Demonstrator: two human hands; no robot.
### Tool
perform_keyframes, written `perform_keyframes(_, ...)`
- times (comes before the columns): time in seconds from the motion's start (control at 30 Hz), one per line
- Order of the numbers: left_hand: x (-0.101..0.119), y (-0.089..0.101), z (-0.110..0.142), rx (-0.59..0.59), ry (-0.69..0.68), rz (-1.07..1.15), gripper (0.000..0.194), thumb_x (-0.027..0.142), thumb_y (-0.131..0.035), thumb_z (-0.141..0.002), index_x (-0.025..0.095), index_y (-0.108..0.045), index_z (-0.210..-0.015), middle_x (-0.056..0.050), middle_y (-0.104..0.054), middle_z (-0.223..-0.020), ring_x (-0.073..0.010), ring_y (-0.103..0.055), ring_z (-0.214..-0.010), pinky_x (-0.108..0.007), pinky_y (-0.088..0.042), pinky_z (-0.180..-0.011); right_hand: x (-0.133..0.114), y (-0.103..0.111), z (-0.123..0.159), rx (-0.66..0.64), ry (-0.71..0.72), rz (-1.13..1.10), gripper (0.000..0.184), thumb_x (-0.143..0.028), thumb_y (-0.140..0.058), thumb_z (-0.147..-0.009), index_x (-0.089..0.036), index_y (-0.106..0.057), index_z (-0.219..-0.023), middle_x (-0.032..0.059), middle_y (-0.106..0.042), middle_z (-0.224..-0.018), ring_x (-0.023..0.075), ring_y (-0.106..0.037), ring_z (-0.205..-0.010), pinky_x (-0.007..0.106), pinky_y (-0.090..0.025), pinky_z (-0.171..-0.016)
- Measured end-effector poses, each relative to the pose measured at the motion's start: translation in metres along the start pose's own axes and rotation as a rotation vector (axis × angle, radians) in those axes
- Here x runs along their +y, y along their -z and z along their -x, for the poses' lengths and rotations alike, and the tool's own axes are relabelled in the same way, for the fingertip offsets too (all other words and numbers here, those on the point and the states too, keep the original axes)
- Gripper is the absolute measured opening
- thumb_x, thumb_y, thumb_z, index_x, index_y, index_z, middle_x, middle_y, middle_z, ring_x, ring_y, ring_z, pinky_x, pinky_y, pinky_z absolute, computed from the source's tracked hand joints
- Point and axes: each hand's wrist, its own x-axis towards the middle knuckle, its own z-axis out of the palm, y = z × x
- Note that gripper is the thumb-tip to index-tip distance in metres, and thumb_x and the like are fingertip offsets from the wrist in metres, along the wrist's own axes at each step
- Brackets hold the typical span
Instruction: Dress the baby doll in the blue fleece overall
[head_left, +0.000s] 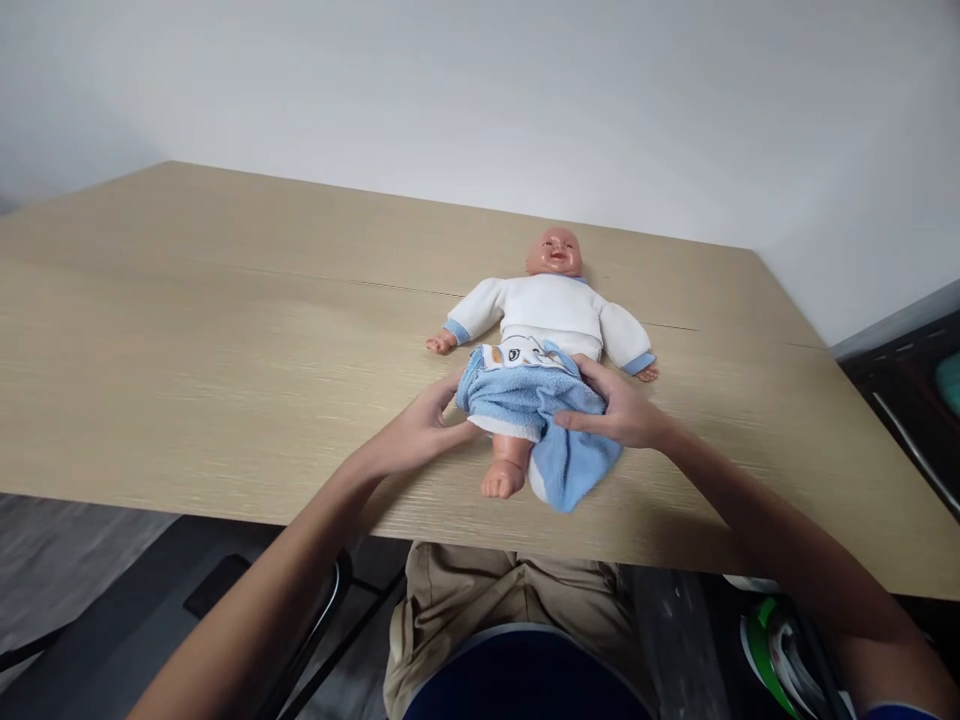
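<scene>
A baby doll (551,310) in a white sweater with blue cuffs lies on its back on the wooden table (225,330), head pointing away from me. Light blue trousers (536,410) are bunched around its hips and legs. My left hand (420,430) grips the trousers at the doll's left side, fingers closed on the cloth. On the other side, my right hand (619,410) pinches the waistband and the loose trouser leg. One bare doll foot (501,480) sticks out below the cloth; the other leg is hidden under it.
The near table edge runs just below the doll's feet. My lap in khaki trousers (480,600) shows under it, with a black chair frame (330,610) to the left. Dark furniture (915,400) stands at the right, and a white-and-green object (765,640) lies on the floor.
</scene>
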Motion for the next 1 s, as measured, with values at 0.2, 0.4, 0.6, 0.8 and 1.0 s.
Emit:
perform_keyframes(0.2, 0.007, 0.010, -0.006, -0.150, 0.043, -0.023, 0.092, 0.061, -0.093, -0.094, 0.024, -0.056, -0.170, -0.016, -0.061, -0.172, -0.0423, -0.056, -0.161, -0.056, -0.043, -0.140, 0.022, -0.001, 0.011, 0.104, -0.092, -0.358, 0.042, -0.057, -0.093, -0.095, -0.026, -0.072, -0.116, -0.0001, -0.072, -0.105, 0.0207, -0.068, -0.099, 0.031, -0.058, -0.092)
perform_keyframes(0.4, 0.010, 0.020, -0.026, -0.175, -0.055, -0.064, 0.054, 0.065, -0.087, -0.097, 0.022, -0.072, -0.127, -0.011, -0.076, -0.131, -0.0322, -0.070, -0.126, -0.049, -0.057, -0.117, 0.031, -0.003, 0.017, 0.195, -0.298, -0.701, 0.068, -0.045, -0.109, -0.071, -0.027, -0.075, -0.128, 0.0010, -0.083, -0.112, 0.0211, -0.077, -0.096, 0.029, -0.063, -0.087)
perform_keyframes(0.6, 0.031, 0.011, -0.064, 0.034, -0.106, -0.286, 0.058, 0.069, -0.072, -0.106, 0.020, -0.065, -0.135, -0.014, -0.071, -0.136, -0.0314, -0.066, -0.122, -0.049, -0.053, -0.111, 0.029, -0.001, 0.021, 0.249, -0.350, -0.817, 0.067, -0.040, -0.114, -0.063, -0.026, -0.071, -0.113, -0.0054, -0.076, -0.090, 0.0148, -0.071, -0.075, 0.023, -0.060, -0.070)
perform_keyframes(0.8, 0.063, -0.002, -0.114, -0.260, -0.213, -0.434, 0.071, 0.075, -0.069, -0.104, 0.019, -0.068, -0.148, -0.016, -0.075, -0.144, -0.0380, -0.065, -0.133, -0.051, -0.048, -0.114, 0.028, 0.000, 0.020, 0.188, -0.257, -0.803, 0.061, -0.039, -0.110, -0.070, -0.027, -0.062, -0.106, -0.0060, -0.067, -0.091, 0.0128, -0.065, -0.076, 0.022, -0.056, -0.070)
perform_keyframes(1.0, 0.068, -0.014, -0.149, -0.648, -0.137, -0.247, 0.054, 0.070, -0.088, -0.090, 0.020, -0.071, -0.095, 0.002, -0.060, -0.079, -0.0160, -0.052, -0.070, -0.031, -0.035, -0.065, 0.028, 0.008, 0.019, 0.106, -0.120, -0.645, 0.060, -0.049, -0.107, -0.076, -0.026, -0.055, -0.096, -0.0059, -0.057, -0.087, 0.0123, -0.053, -0.075, 0.021, -0.049, -0.068)
